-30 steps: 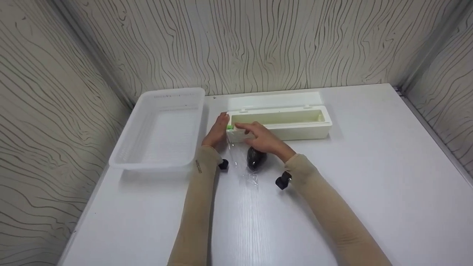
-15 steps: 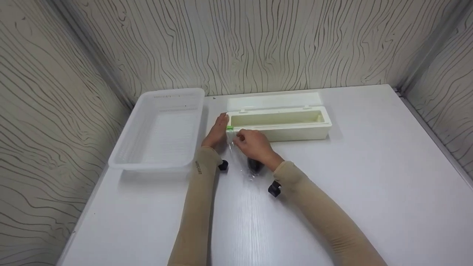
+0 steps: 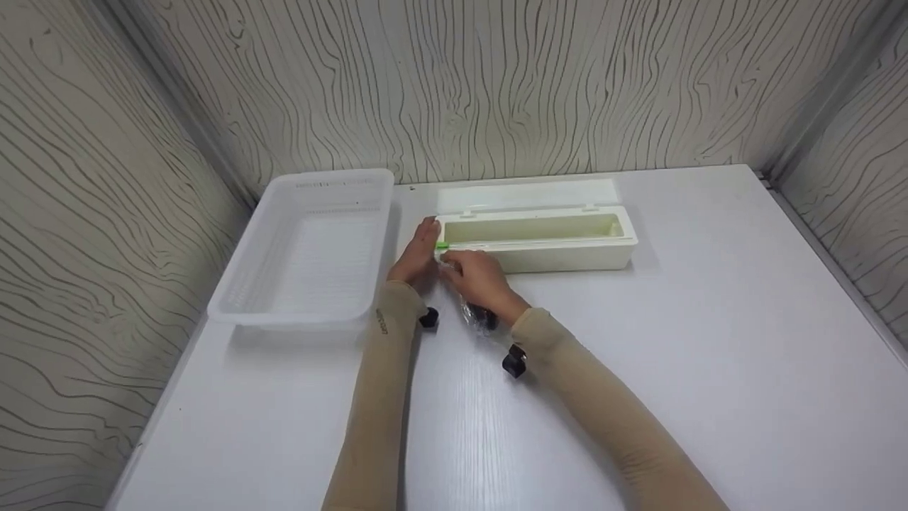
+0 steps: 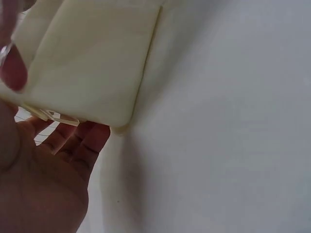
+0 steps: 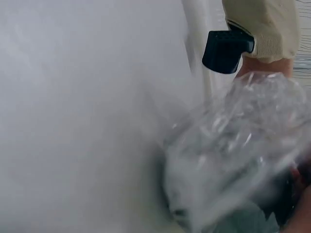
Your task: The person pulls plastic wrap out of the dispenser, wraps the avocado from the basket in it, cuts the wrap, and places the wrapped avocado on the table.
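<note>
A white cling film dispenser box (image 3: 567, 257) lies lengthwise near the back wall, its lid tipped back and a small green slider cutter (image 3: 442, 245) at its left end. My left hand (image 3: 417, 254) rests against that end, fingers straight; the left wrist view shows its fingertips (image 4: 95, 138) right at the box's end. With curled fingers, my right hand (image 3: 477, 275) pinches clear film just below the slider. Crumpled cling film (image 5: 233, 141) hangs over a dark, egg-shaped thing (image 3: 488, 319) under the right hand, which hides much of it.
A translucent white plastic basket (image 3: 284, 319) stands left of my left hand. Behind the box rises a wood-grain patterned wall (image 3: 525, 92). The white table (image 3: 709, 341) extends to the right and toward me. A black wrist camera (image 3: 514, 360) hangs under the right sleeve.
My right hand has come down from the slider at the box's edge, curled its fingers on the film and drawn it up left. The left hand and box have stayed put.
</note>
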Demonstrator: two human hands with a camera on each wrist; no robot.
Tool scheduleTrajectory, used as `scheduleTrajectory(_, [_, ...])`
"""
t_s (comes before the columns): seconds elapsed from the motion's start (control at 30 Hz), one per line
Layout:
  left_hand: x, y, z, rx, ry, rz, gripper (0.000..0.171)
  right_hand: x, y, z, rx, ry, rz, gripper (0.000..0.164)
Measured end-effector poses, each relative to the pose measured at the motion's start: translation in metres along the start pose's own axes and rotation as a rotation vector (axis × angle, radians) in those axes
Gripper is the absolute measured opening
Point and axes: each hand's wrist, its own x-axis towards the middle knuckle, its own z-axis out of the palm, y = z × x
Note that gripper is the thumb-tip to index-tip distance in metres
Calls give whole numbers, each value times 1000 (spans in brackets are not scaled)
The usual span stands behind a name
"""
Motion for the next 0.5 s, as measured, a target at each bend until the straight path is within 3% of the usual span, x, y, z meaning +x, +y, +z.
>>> scheduleTrajectory(0.17, [-3,3,0,-62,-12,30,56,-2,1,-1,3,-83,-74,25])
scheduleTrajectory(0.5, [-2,1,1,-55,5,37,56,-5,13,-12,81,-149,-70,28])
